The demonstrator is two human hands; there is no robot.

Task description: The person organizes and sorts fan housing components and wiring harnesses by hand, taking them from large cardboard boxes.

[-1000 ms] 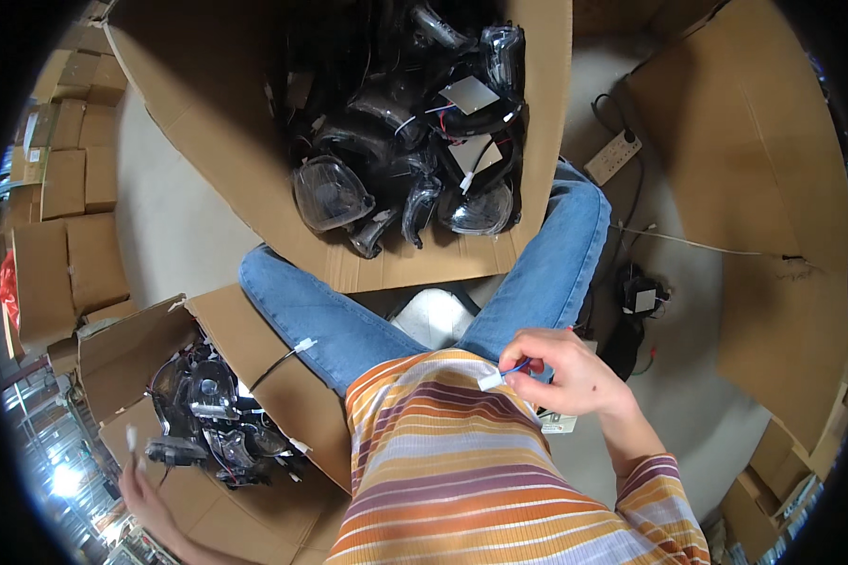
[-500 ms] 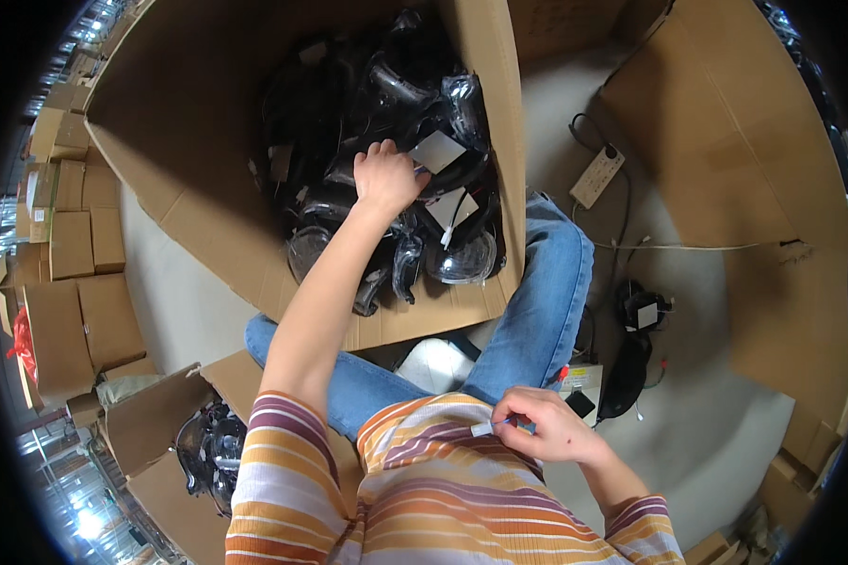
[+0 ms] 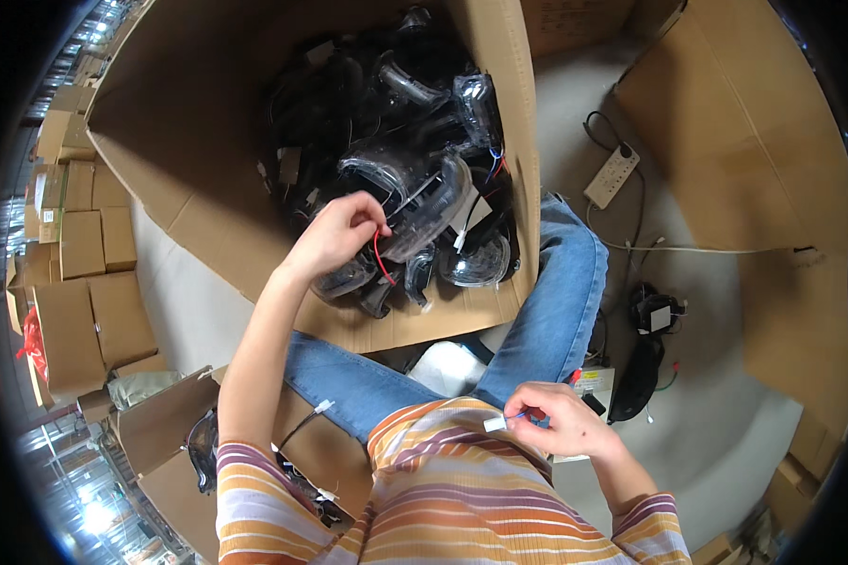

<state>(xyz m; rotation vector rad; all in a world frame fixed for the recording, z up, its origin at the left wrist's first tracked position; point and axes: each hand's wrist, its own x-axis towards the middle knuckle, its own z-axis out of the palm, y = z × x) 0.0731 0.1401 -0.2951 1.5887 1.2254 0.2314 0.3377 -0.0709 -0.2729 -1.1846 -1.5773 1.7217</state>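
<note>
My left hand (image 3: 341, 231) is over the big open carton (image 3: 424, 328), its thumb and fingers pinched together. A red wire (image 3: 381, 260) hangs from those fingertips. Right beside them, a clear-covered lamp unit (image 3: 440, 215) stands tilted on the heap of black lamp units (image 3: 344, 118); whether the fingers also touch it, I cannot tell. In front of my waist, my right hand (image 3: 561, 421) pinches a white plug connector (image 3: 495, 425) by its short blue wires.
A smaller carton (image 3: 174, 419) with lamp parts and a cable sits at my lower left. On the floor to the right are a power strip (image 3: 612, 176), a black lamp unit (image 3: 652, 311) and a dark curved part (image 3: 638, 379). Stacked cartons (image 3: 85, 320) line the left.
My left hand has drawn back toward me, and a lamp unit by it now stands tilted with a red wire showing. My right hand still holds the connector, almost in place.
</note>
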